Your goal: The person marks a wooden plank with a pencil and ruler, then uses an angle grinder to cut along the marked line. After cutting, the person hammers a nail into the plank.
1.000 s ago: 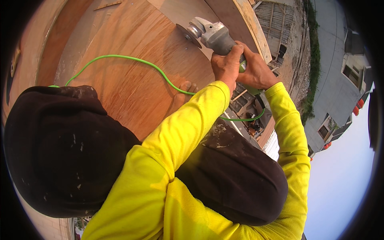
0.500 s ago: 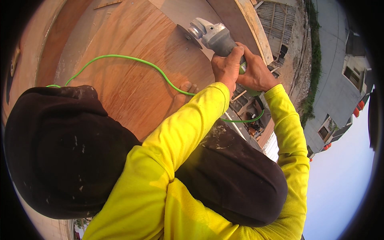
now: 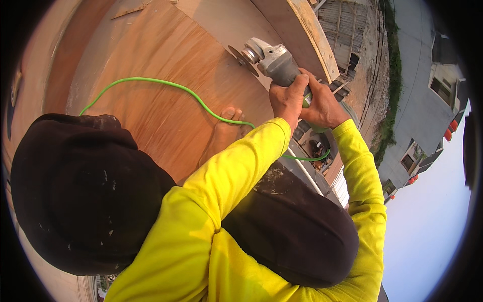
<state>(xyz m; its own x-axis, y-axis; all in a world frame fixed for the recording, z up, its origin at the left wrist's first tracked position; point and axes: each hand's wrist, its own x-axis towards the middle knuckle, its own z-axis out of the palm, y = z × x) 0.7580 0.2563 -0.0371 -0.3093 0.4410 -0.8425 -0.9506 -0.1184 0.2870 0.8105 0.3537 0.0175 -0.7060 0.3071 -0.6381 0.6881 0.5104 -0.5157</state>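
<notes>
Both hands are wrapped round the body of a grey and green angle grinder (image 3: 283,66) at the upper middle. My left hand (image 3: 287,100) closes on its near left side, and my right hand (image 3: 323,104) grips it from the right. The thin dark cutting disc (image 3: 243,61) faces left, over a reddish plywood sheet (image 3: 161,60). Whether the disc touches the wood, I cannot tell. A green cable (image 3: 166,82) curves over the sheet and crosses my bare foot (image 3: 229,121). It shows again below my hands.
A raised wooden edge (image 3: 322,43) stands just beyond the grinder. Wood scraps (image 3: 130,11) lie at the top left. Tools and clutter (image 3: 316,147) sit lower down below my hands. Beyond are ground, grass and houses (image 3: 420,153). My dark-clothed knees fill the lower part.
The whole view has shifted slightly. The grinder and both hands sit a little lower and farther right in the picture, and the disc shows somewhat more of its face. The grip stays the same.
</notes>
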